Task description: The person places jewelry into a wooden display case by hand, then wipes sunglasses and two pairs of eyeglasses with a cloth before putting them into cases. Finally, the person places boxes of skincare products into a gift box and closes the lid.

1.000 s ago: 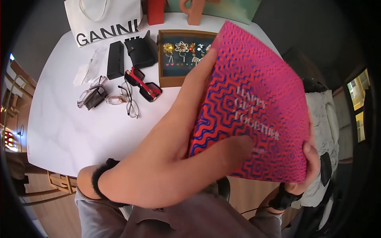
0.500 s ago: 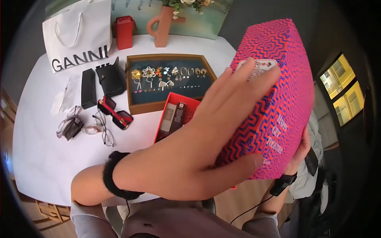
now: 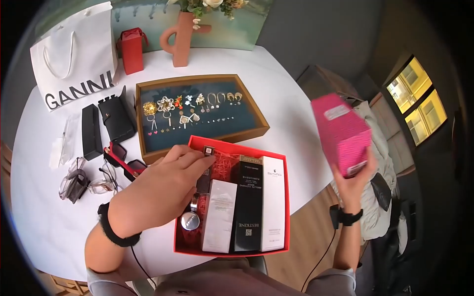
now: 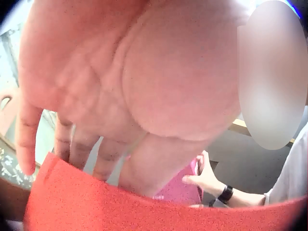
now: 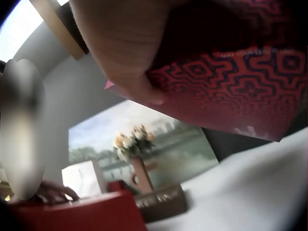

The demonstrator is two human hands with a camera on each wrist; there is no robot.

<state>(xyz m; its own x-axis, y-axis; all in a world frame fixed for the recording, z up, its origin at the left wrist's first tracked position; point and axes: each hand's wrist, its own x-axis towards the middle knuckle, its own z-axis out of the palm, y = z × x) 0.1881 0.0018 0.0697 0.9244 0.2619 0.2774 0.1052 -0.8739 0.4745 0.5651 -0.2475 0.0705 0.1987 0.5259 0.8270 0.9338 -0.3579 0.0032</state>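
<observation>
At the right in the head view, my right hand (image 3: 354, 182) grips a pink patterned box sleeve (image 3: 340, 130) by its near end, off the table's right side. The right wrist view shows the sleeve's red and blue pattern (image 5: 231, 91) and dark hollow. My left hand (image 3: 160, 190) reaches over the left wall of an open red box (image 3: 282, 207), fingertips at a small dark carton (image 3: 209, 150) inside. In the left wrist view its fingers extend down behind the red wall (image 4: 120, 207). The box holds white cartons (image 3: 219, 214), a black carton (image 3: 249, 207), a silver-capped item (image 3: 190, 221) and red shredded paper.
A wooden jewellery tray (image 3: 256, 130) lies behind the box. Red sunglasses (image 3: 118, 155), other glasses (image 3: 74, 180), and black cases (image 3: 117, 118) are at left. A white paper bag (image 3: 74, 54), red gift box (image 3: 132, 52) and vase (image 3: 182, 42) stand at the back.
The pink sleeve has come away from the red box and moved right in my right hand. My left hand has left the sleeve and reached into the uncovered red box.
</observation>
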